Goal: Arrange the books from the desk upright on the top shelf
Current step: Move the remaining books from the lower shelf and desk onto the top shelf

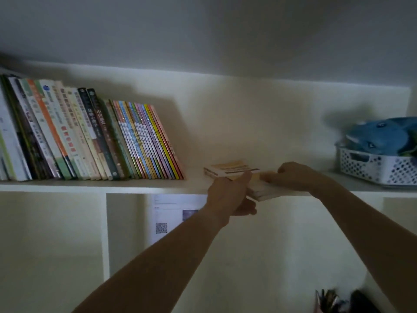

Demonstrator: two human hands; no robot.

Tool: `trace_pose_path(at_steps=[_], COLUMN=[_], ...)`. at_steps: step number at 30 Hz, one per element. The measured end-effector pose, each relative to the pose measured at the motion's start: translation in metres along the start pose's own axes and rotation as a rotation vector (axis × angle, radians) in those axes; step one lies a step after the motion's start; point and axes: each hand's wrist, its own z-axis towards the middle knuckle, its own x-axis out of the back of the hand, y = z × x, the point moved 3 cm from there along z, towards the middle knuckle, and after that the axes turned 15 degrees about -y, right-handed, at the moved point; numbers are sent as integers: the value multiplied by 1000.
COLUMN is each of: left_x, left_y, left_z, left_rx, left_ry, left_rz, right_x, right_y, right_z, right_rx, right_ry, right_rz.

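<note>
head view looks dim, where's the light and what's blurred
Head view: dim throughout, brightest on the shelf back wall; the leaning books cast a shadow on the wall; spine text is soft; both hands, left and right, and the flat books look smeared; shelf lines bow.
</note>
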Motion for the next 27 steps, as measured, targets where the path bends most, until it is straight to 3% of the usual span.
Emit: trace_pose_path(at_steps=[3, 8, 11, 13, 18, 23, 27], left_x=[-1, 24, 37, 46, 76, 103, 101], left_y=[-4, -6, 7, 23, 45, 23, 28], left_z=[9, -10, -21, -20, 8, 38, 51], left_rx=[-86, -334, -523, -602, -651, -620, -640], left_ry=[111, 203, 210, 205, 140, 51, 66], left_rz=[-139, 310, 360, 373, 402, 204, 211], right_x=[-4, -4, 6, 20, 28, -5, -28], right_y=[15, 24, 12, -1, -49, -71, -73], right_z=[-1, -6, -1, 8, 18, 30, 53], right_rx=[54, 189, 297, 460, 770, 841, 716], right_ry=[78, -56, -119, -37, 101, 60, 23], right_rz=[181, 566, 708, 908, 983, 978, 1176])
